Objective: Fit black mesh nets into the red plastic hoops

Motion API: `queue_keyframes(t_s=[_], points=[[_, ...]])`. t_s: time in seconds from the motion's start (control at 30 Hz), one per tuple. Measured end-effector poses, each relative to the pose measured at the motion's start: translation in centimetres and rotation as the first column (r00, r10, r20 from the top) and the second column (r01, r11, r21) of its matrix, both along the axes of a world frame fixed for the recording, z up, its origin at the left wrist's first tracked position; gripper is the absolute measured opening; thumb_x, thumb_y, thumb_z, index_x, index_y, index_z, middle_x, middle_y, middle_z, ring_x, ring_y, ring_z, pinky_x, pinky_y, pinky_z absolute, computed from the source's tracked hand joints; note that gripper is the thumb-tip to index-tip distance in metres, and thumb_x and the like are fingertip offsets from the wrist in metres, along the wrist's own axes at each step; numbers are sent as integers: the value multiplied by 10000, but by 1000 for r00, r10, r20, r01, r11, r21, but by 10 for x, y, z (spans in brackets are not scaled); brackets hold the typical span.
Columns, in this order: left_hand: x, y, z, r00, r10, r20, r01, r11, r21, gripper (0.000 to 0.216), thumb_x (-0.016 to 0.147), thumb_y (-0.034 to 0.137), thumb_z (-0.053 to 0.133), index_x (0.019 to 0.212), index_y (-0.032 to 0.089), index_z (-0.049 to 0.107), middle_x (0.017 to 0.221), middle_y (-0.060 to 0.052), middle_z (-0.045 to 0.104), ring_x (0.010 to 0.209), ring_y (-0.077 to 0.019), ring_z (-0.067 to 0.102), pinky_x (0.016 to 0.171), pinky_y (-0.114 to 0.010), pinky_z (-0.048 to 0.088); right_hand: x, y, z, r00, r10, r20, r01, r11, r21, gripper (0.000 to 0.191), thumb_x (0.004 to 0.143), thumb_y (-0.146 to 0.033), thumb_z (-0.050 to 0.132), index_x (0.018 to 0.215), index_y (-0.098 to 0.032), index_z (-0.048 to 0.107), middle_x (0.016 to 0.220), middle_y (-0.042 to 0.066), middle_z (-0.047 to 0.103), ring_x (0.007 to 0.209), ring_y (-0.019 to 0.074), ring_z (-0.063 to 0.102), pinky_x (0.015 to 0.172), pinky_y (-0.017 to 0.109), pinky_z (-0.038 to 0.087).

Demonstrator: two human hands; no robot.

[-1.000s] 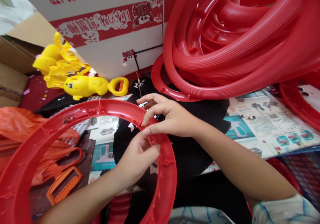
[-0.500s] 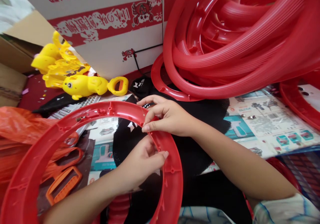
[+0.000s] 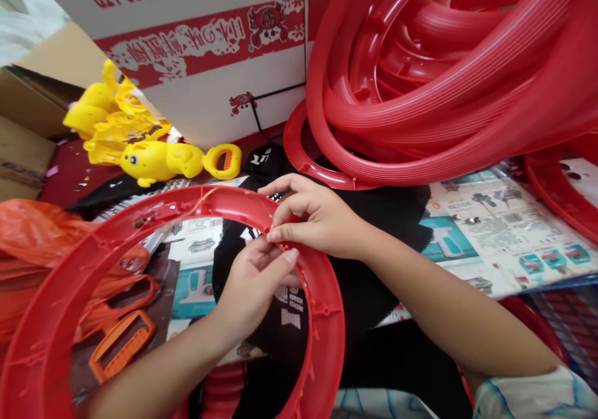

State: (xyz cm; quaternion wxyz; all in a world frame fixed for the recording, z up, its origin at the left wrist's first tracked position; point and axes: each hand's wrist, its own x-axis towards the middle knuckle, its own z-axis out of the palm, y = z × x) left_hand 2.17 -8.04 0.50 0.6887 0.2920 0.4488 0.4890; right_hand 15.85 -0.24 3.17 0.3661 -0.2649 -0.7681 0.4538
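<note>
A large red plastic ring (image 3: 322,310), its ribbed hollow side facing me, lies across both hands. My right hand (image 3: 311,220) is closed on its upper right part, thumb and fingertips pinching at the inner rim. Just below, inside the ring, my left hand (image 3: 256,276) has thumb and fingers drawn together near the same rim. What it holds, if anything, is hidden. A thin pale strand (image 3: 202,202) crosses the top of the ring. Black fabric (image 3: 364,282) with white lettering lies beneath.
Several red rings (image 3: 420,108) are piled at the upper right before a white carton (image 3: 187,108). Yellow duck-like plastic toys (image 3: 159,160) lie at the left. An orange plastic bag (image 3: 37,251) and an orange handle (image 3: 121,344) are near my left arm. Printed sheets (image 3: 504,232) cover the table.
My left hand has moved up along the inner rim, closer to my right hand. The thin strand now shows over the ring's top. My right hand has barely moved.
</note>
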Motion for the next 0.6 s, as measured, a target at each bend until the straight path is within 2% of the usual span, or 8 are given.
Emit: queue_keyframes(t_s=[0.17, 0.27, 0.37, 0.47, 0.6], points=[[1, -2, -1, 998, 22, -61, -21, 1000, 13, 192, 743, 204, 704, 885, 157, 584, 673, 39, 633, 595, -86, 623, 568, -166, 522, 1, -1, 2, 1000, 25, 7, -26, 999, 39, 40, 746, -136, 699, 714, -133, 676, 1160, 79, 548, 1037, 170, 561, 890, 317, 464], [3, -4, -2, 995, 20, -98, -21, 1000, -7, 161, 726, 192, 679, 815, 154, 551, 654, 32, 631, 569, -118, 624, 544, -219, 532, 6, 2, 6, 985, 157, 66, -158, 987, 3, 25, 755, -144, 695, 757, -142, 670, 1234, 79, 507, 1131, 178, 524, 939, 320, 448], [4, -6, -2, 994, -25, -108, 22, 999, -30, 155, 696, 156, 666, 759, 159, 524, 638, 37, 629, 569, -125, 626, 561, -244, 542, 11, 8, 10, 947, 288, 140, -287, 957, -31, 56, 741, -143, 712, 773, -155, 668, 1311, 73, 450, 1256, 186, 439, 1040, 339, 377], [5, -8, 2, 990, -95, -107, 89, 994, -55, 151, 692, 157, 659, 770, 158, 530, 650, 22, 651, 576, -141, 639, 550, -253, 546, 14, 13, 11, 919, 354, 172, -350, 935, -52, 73, 720, -140, 728, 757, -164, 669, 1330, 61, 439, 1307, 196, 388, 1069, 343, 346], [5, -9, 5, 988, -119, -95, 115, 992, -45, 156, 681, 145, 660, 772, 158, 534, 648, 29, 644, 556, -126, 632, 527, -223, 532, 16, 16, 12, 896, 404, 186, -402, 914, -48, 76, 711, -120, 728, 730, -158, 665, 1317, 70, 463, 1333, 205, 358, 1065, 342, 348]])
